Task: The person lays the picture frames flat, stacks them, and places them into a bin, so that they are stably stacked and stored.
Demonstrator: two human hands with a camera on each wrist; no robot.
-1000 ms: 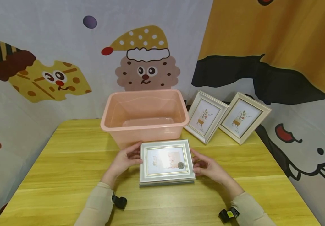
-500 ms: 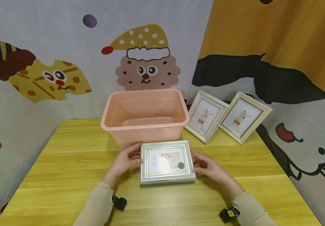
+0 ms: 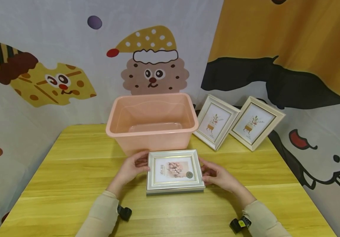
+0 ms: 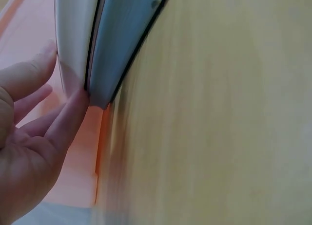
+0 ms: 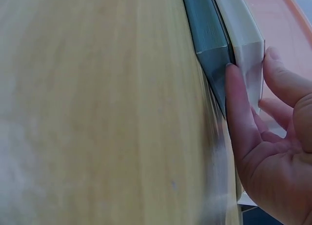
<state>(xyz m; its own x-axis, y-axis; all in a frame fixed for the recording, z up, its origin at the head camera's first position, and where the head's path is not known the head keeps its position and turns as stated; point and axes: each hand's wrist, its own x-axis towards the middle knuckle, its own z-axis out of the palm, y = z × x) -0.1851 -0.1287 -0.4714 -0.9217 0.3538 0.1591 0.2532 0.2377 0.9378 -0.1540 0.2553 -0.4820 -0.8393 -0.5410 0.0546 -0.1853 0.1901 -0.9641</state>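
Observation:
A white picture frame (image 3: 174,171) with gold inner lines and a pink flower print lies face up, sideways on to me. Beneath it is a blue-grey frame (image 4: 124,40), whose side shows in both wrist views. My left hand (image 3: 131,168) grips the white frame's left edge, thumb near its face and a finger at the seam between the two frames. On the opposite edge, my right hand (image 3: 217,174) holds it the same way, with the thumb (image 5: 282,79) at the upper edge and a fingertip by the seam. The underside of the stack is hidden.
A pink plastic basin (image 3: 152,140) stands just behind the stack. To its right, two picture frames, one silvery white (image 3: 215,144) and one cream (image 3: 254,144), lean upright on the wooden table (image 3: 69,184). A cartoon-printed curtain (image 3: 99,65) hangs behind.
The white frame's far edge has sunk a little, bringing it flatter onto the lower frame. Glare on its glass has faded, so the flower print shows. Both hands keep their hold.

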